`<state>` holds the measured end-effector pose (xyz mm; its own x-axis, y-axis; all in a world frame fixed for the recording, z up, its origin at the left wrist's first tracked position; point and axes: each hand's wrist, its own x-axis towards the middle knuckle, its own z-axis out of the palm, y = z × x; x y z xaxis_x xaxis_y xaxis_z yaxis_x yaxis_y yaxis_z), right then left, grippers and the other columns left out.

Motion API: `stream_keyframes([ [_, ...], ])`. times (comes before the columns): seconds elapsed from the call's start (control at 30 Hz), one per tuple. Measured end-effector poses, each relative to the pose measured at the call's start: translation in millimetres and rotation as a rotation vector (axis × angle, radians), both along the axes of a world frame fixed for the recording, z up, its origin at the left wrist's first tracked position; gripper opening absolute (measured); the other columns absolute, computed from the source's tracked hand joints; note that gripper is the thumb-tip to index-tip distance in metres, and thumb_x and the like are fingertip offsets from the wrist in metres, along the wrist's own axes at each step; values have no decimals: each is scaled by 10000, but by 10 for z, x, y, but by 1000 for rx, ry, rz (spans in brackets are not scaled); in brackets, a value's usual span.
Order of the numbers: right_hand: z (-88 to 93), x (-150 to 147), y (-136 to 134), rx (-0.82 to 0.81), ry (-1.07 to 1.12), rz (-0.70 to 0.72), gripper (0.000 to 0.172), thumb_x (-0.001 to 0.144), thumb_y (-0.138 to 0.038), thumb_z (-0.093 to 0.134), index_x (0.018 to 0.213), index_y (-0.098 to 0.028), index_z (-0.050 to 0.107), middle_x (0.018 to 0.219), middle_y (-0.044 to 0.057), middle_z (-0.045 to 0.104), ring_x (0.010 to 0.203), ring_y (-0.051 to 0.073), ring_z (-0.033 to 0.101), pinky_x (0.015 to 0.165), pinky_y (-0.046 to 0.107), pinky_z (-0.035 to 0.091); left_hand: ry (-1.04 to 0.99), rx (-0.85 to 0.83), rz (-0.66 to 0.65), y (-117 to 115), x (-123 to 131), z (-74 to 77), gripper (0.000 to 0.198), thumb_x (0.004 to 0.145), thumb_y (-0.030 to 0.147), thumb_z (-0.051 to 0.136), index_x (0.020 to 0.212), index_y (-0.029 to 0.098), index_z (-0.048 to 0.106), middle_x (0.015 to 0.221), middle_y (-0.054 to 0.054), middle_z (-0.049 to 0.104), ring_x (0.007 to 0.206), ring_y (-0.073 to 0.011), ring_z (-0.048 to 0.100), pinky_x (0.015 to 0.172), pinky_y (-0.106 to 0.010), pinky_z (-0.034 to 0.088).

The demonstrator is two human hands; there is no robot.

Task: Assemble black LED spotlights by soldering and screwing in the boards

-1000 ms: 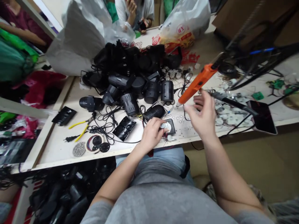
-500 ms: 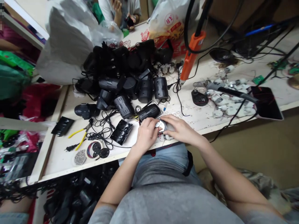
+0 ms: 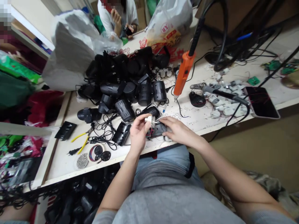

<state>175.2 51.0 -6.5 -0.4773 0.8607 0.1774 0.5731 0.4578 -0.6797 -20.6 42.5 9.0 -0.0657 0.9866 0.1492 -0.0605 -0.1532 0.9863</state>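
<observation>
My left hand [image 3: 138, 134] is raised a little above the bench, fingers pinched on a small round silver-white part [image 3: 149, 119] with red and black wires trailing down. My right hand [image 3: 175, 131] lies on a flat black housing piece [image 3: 159, 128] near the front edge of the table, fingers curled over it. An orange electric screwdriver [image 3: 182, 74] hangs from a black cord just beyond my hands, its tip pointing down at the table.
A heap of black cylindrical lamp housings [image 3: 130, 81] and cables fills the middle of the bench [image 3: 201, 116]. Yellow-handled pliers [image 3: 81, 140] lie at left, a soldering iron [image 3: 217, 91] and a dark tablet [image 3: 261, 102] at right. Another person [image 3: 118, 17] sits across.
My right hand let go of the orange screwdriver, which swung back to hang upright, then came down onto the black piece. My left hand lifted the small round part off the table.
</observation>
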Motion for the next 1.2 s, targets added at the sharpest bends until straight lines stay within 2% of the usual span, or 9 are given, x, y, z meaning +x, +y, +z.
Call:
stream_keyframes([
  [0.07, -21, -27, -41, 42, 25, -37, 518, 818, -130, 639, 1326, -222, 604, 1291, 128, 609, 1210, 306, 617, 1058, 541, 533, -202, -152, 9, -47, -73, -139, 399, 775, 395, 799, 1124, 245, 677, 1107, -58, 731, 995, -203, 702, 886, -345, 570],
  [0.13, 1, -88, -94, 107, 72, -95, 420, 844, -145, 625, 1256, -223, 648, 1230, 126, 632, 1163, 305, 632, 1010, 541, 555, -305, -240, 17, -99, -151, -250, 398, 751, 369, 793, 1109, 240, 676, 1138, -69, 732, 1065, -233, 691, 924, -399, 572],
  [0.23, 96, -239, -185, 196, 165, -179, 157, 912, -189, 586, 1010, -220, 704, 1004, 99, 686, 990, 276, 662, 880, 487, 587, -371, -295, 42, -156, -242, -338, 351, 755, 337, 744, 1076, 216, 671, 1176, -92, 727, 1135, -260, 673, 989, -459, 552],
  [0.3, 154, -362, -241, 198, 218, -193, 133, 944, -224, 568, 877, -227, 683, 880, 74, 689, 874, 246, 666, 793, 430, 584, -387, -307, 65, -172, -278, -360, 338, 752, 313, 723, 1069, 211, 669, 1166, -90, 731, 1143, -252, 674, 1026, -451, 532],
  [0.57, 104, -651, -331, 99, 95, -116, 77, 930, -228, 601, 960, -212, 671, 806, 35, 713, 752, 193, 670, 680, 317, 537, -273, -237, 2, -159, -337, -403, 336, 800, 342, 650, 1118, 232, 637, 1228, -87, 701, 1232, -245, 628, 1070, -423, 488],
  [0.77, 49, -623, -418, 181, -48, -77, 200, 992, -249, 508, 904, -184, 675, 800, 70, 716, 757, 223, 612, 723, 360, 450, -599, -302, 146, -171, -263, -287, 323, 684, 156, 734, 1000, 190, 673, 1128, -76, 726, 1099, -205, 662, 1028, -335, 476],
  [0.87, 31, -587, -466, 228, -96, -78, 184, 996, -236, 507, 955, -167, 673, 846, 75, 722, 782, 226, 599, 746, 366, 433, -718, -323, 195, -175, -229, -235, 319, 656, 85, 742, 954, 184, 689, 1062, -57, 739, 1017, -176, 674, 977, -295, 486],
  [1.07, 108, -519, -514, 261, -105, -32, 206, 991, -194, 527, 805, -176, 614, 758, 39, 663, 724, 188, 554, 729, 337, 421, -724, -243, 220, -177, -218, -269, 341, 630, 133, 834, 942, 197, 709, 1018, -38, 727, 982, -166, 668, 930, -272, 494],
  [1.2, 208, -445, -493, 248, -62, 19, 208, 993, -203, 535, 797, -181, 601, 772, 34, 650, 729, 179, 539, 730, 333, 407, -689, -193, 242, -174, -208, -275, 381, 598, 197, 900, 932, 206, 717, 1025, -36, 723, 984, -160, 665, 906, -256, 501],
])
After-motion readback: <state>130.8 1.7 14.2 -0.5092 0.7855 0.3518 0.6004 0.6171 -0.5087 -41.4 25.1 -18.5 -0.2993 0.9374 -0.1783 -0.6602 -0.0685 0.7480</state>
